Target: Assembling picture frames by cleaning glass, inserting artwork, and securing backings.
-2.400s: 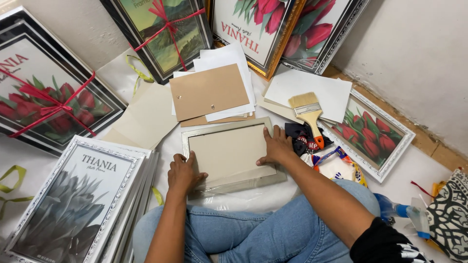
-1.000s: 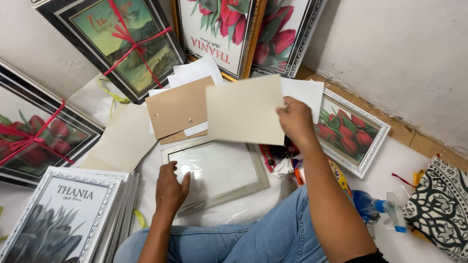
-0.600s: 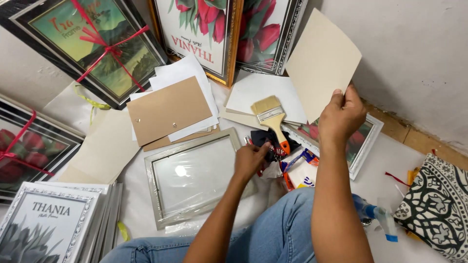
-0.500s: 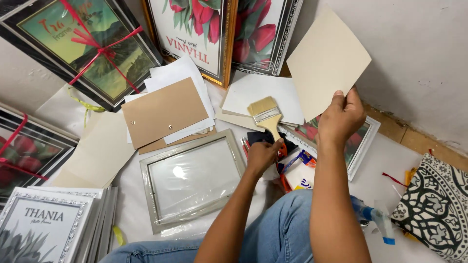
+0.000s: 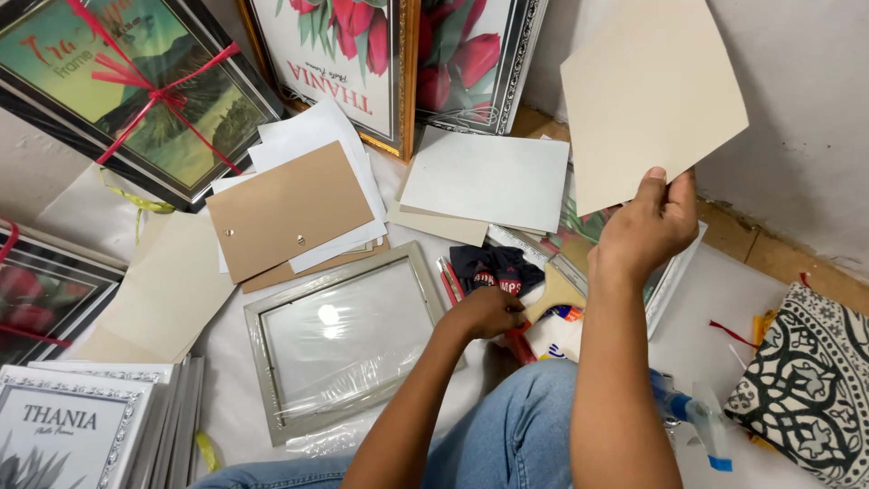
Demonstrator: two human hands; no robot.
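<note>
One beige card sheet [image 5: 647, 95], plain, slightly bowed, held up before the wall, pinched at its lower edge by the right hand [image 5: 647, 231]. One silver picture frame [image 5: 339, 340], glazed, plastic-wrapped, flat on the floor. Left hand [image 5: 489, 312] curled over a small heap of tools [image 5: 507, 272] beside the frame; its hold cannot be made out. Three framed tulip prints [image 5: 353, 54] lean against the wall.

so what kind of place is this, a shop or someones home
Probably a small picture-framing workspace on a floor, not clearly a shop. Framed flower prints lean against the wall, an empty silver frame lies in plastic wrap, and the right hand holds a cream backing card.
</note>
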